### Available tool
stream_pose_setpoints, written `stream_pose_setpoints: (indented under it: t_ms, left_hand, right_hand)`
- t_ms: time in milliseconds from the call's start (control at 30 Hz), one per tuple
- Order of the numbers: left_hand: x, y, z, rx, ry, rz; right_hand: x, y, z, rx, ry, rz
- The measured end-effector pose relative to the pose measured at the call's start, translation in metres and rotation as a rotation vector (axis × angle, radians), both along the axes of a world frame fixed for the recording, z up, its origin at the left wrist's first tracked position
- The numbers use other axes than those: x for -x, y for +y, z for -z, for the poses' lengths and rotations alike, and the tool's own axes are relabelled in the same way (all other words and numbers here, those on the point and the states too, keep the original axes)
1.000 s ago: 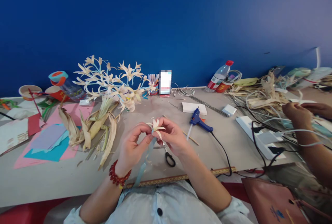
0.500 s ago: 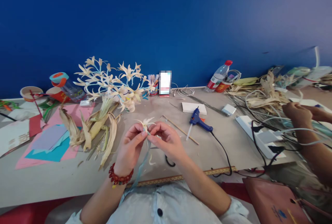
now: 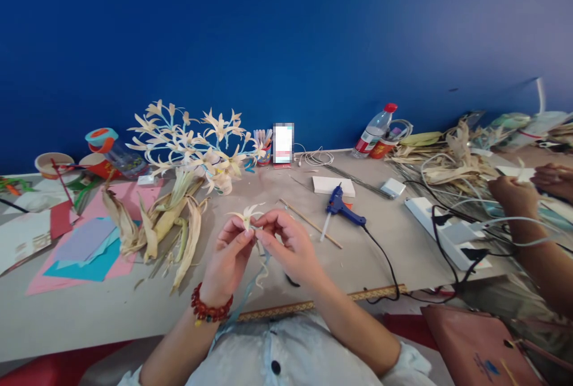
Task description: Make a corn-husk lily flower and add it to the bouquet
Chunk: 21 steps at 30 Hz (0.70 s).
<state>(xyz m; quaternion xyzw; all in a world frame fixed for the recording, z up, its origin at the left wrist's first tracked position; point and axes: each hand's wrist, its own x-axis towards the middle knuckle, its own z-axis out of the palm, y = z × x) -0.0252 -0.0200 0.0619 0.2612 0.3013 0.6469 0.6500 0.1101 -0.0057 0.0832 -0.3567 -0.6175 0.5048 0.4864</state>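
Between my two hands is a small cream corn-husk flower [image 3: 248, 214], its petals spread upward. My left hand [image 3: 233, 249] pinches it at the base between thumb and forefinger. My right hand [image 3: 286, 241] is closed beside it, thumb and fingertips pinching a light blue paper strip [image 3: 244, 298] at the flower's stem. The strip trails down to my lap. Behind my hands stands a spray of similar husk flowers [image 3: 219, 129] on blue-wrapped stems. Dried corn husks [image 3: 172, 219] lie left of my left hand.
A blue glue gun [image 3: 344, 207] and a thin stick [image 3: 308, 222] lie to the right. Beyond are a power strip [image 3: 443, 234] with cables, a bottle [image 3: 375, 132] and a phone [image 3: 283, 142]. Coloured paper [image 3: 89, 249] is at left. Another person's hands [image 3: 514, 195] work at far right.
The flower has tilted slightly left between my fingers, and my hands have barely shifted. At far right, the other person's hands have moved apart.
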Motion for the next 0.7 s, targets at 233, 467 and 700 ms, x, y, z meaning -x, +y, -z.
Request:
stream_pose_setpoints:
  t_ms: [233, 467, 700]
  left_hand:
    - [-0.002, -0.001, 0.003, -0.054, 0.134, -0.100]
    - [-0.008, 0.000, 0.001, -0.061, 0.115, -0.093]
    - [-0.008, -0.001, 0.002, 0.027, 0.093, -0.063]
  right_hand:
    - [-0.009, -0.002, -0.014, -0.257, -0.289, 0.065]
    - [-0.009, -0.003, -0.012, -0.186, -0.140, 0.047]
    - [-0.009, 0.003, -0.010, 0.088, 0.096, -0.112]
